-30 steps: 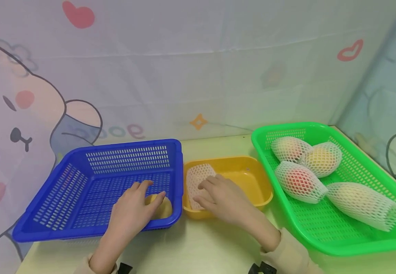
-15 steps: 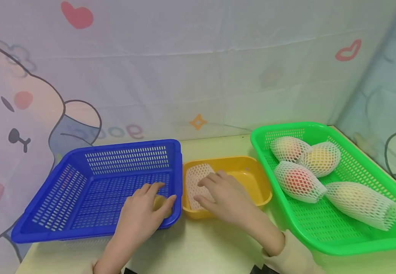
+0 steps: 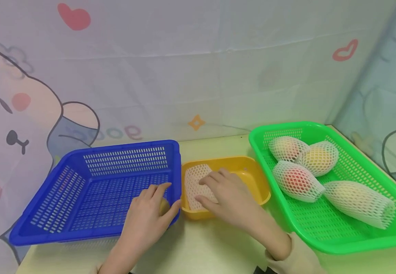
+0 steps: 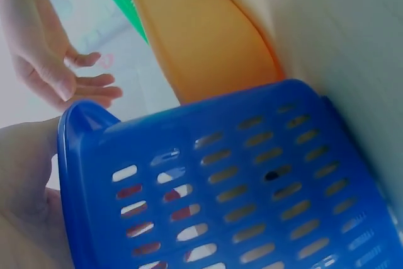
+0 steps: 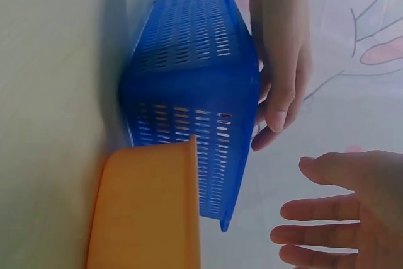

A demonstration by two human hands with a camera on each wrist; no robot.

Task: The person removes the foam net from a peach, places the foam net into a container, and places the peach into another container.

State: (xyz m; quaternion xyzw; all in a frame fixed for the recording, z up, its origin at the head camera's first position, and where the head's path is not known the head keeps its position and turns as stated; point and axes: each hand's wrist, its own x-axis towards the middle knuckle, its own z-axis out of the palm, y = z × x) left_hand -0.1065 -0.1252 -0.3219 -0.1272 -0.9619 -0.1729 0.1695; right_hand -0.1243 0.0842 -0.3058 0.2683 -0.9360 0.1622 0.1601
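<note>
In the head view my left hand (image 3: 146, 217) is over the near right corner of the blue basket (image 3: 115, 230). Its thumb and forefinger stand apart, with a yellowish-brown round fruit (image 3: 164, 206) showing between them, largely hidden by the hand. In the right wrist view the left hand (image 5: 283, 61) is at the basket's rim. My right hand (image 3: 230, 196) hovers over the yellow tub (image 3: 252, 179), fingers spread with nothing held. A white foam net sleeve (image 3: 194, 186) lies in the tub, partly under that hand in this view. The right hand's fingers (image 5: 321, 209) look straight in the right wrist view.
On the right stands a green basket (image 3: 324, 243) with several fruits (image 3: 297, 180) in white foam nets. The yellow tub sits between the two baskets. A printed curtain (image 3: 198, 68) hangs behind the table (image 3: 198, 247).
My left hand has shifted right across the fruit, covering more of it; the fruit stays about where it was. The right hand has barely moved over the tub.
</note>
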